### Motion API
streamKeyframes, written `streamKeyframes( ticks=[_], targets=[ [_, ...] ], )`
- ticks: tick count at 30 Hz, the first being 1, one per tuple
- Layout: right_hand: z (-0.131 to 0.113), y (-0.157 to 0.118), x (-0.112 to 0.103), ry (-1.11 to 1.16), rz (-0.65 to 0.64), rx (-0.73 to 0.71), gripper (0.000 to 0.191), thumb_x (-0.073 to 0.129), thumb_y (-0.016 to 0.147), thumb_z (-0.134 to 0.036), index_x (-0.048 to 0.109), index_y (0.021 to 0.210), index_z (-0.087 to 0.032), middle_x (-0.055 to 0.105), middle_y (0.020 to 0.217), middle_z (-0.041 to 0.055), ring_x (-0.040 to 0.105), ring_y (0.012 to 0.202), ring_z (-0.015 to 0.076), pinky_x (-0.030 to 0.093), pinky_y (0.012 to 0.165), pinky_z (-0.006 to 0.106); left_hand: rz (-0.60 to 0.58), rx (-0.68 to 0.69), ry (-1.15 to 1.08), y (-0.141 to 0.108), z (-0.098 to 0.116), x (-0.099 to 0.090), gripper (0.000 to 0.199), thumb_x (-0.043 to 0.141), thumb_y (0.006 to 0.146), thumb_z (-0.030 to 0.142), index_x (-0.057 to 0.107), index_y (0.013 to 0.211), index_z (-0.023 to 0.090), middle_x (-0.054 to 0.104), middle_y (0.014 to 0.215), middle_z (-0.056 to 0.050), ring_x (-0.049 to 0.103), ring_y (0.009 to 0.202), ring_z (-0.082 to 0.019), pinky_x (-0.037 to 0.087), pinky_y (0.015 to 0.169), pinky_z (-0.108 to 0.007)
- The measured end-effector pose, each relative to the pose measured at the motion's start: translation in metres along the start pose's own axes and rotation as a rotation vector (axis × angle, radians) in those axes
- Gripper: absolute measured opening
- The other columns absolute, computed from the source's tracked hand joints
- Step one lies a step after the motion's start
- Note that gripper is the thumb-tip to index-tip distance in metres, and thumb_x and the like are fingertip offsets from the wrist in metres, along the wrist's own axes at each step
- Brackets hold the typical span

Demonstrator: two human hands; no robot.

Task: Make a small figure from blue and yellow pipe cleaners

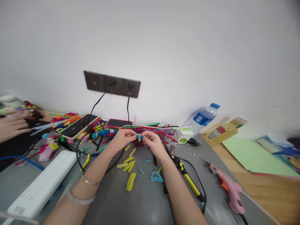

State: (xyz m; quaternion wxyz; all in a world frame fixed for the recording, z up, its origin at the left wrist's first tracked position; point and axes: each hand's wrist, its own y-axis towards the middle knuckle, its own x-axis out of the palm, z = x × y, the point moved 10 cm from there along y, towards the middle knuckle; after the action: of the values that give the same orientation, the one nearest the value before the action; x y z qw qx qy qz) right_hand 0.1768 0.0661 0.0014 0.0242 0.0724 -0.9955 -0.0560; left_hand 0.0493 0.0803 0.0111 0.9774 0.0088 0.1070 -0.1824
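Observation:
Between my two hands is a small blue and yellow fuzzy piece (139, 137). The fingertips of my left hand (124, 139) pinch its left end, and those of my right hand (152, 142) pinch its right end. Beneath them on the grey table (112, 200) lie several short yellow fuzzy strips (128, 165), with a thicker yellow piece (130, 182) nearer me. A light blue looped piece (156, 176) rests beside my right forearm. Coloured pipe cleaners (161, 129) are heaped behind my hands.
A white power strip (44, 184) and a phone (79, 126) are on the left, where another person's hand (14, 126) shows. To the right are a black and yellow tool (191, 184), a pink glue gun (231, 190), a bottle (203, 117) and green paper (255, 156). Black cables cross the table.

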Motion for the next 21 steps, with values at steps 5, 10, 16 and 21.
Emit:
streamKeyframes(
  ticks=[5,10,16,21],
  targets=[
    [0.0003,-0.0002,0.0009,0.007,-0.004,0.011,0.031,0.076,0.071,-0.044,0.060,0.076,-0.018,0.050,0.054,-0.0052,0.039,0.046,0.0082,0.029,0.045,0.022,-0.001,-0.004,-0.001,-0.0003,0.0001,0.0000,0.040,0.071,0.066,0.049,0.070,0.079,0.011,0.047,0.055,0.004,0.033,0.049,-0.008,0.023,0.046,-0.021],
    [0.0002,-0.0002,0.0012,0.014,-0.005,0.007,0.030,0.076,0.072,-0.043,0.060,0.076,-0.018,0.049,0.054,-0.0053,0.038,0.046,0.0084,0.028,0.045,0.022,-0.003,-0.004,-0.004,0.0002,-0.0002,0.0001,0.038,0.071,0.066,0.047,0.070,0.078,0.011,0.046,0.055,0.004,0.033,0.049,-0.008,0.023,0.047,-0.022],
    [0.0000,0.0005,0.0011,0.009,-0.010,0.002,0.029,0.075,0.072,-0.042,0.060,0.075,-0.018,0.048,0.054,-0.0057,0.038,0.046,0.0083,0.027,0.045,0.022,-0.003,-0.022,-0.022,-0.0005,-0.0012,0.0004,0.037,0.072,0.065,0.046,0.069,0.078,0.012,0.043,0.053,0.005,0.031,0.049,-0.008,0.020,0.047,-0.022],
    [0.0013,0.0005,0.0004,0.001,-0.010,0.004,0.029,0.074,0.073,-0.043,0.060,0.076,-0.018,0.048,0.054,-0.0055,0.038,0.046,0.0086,0.028,0.045,0.022,-0.013,-0.020,-0.027,0.0003,-0.0018,0.0018,0.037,0.072,0.065,0.046,0.069,0.078,0.011,0.044,0.054,0.005,0.031,0.049,-0.008,0.020,0.048,-0.022]
  ],
)
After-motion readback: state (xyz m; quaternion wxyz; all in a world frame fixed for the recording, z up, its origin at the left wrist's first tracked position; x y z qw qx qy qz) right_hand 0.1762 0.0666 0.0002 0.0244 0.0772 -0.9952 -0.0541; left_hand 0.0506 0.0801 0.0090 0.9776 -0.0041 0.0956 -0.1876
